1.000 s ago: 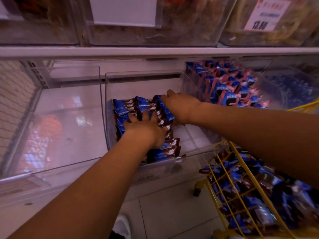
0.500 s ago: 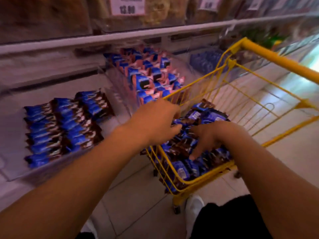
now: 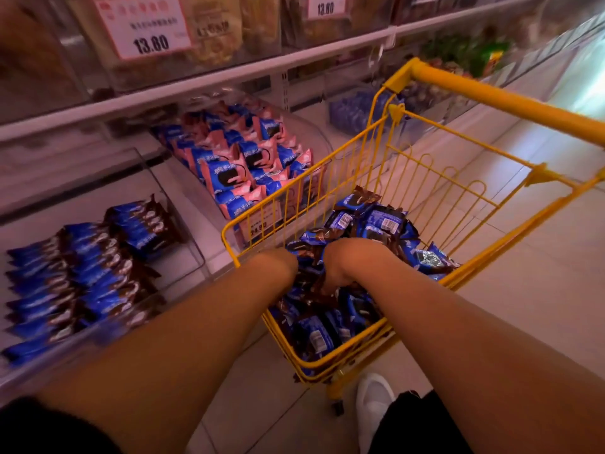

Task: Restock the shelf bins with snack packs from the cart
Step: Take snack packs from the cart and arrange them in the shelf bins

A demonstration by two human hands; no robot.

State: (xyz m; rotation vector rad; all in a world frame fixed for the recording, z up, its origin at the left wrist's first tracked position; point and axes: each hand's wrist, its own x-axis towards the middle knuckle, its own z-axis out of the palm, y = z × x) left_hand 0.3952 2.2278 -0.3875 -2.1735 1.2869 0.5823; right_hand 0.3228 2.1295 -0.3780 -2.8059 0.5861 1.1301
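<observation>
My left hand (image 3: pixel 281 260) and right hand (image 3: pixel 340 267) are buried among the cart's (image 3: pixel 327 362) snack packs (image 3: pixel 376 221); grip unclear. The near shelf bin (image 3: pixel 183 204) is part-filled, so plenty remains.

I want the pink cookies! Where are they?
The pink snack packs sit in a clear bin at centre of the head view, between the yellow cart and the blue-and-brown packs.

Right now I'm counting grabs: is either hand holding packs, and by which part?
Cannot be told. Both the left hand and right hand are plunged into the blue-and-brown snack packs in the yellow cart; their fingers are buried.
</observation>
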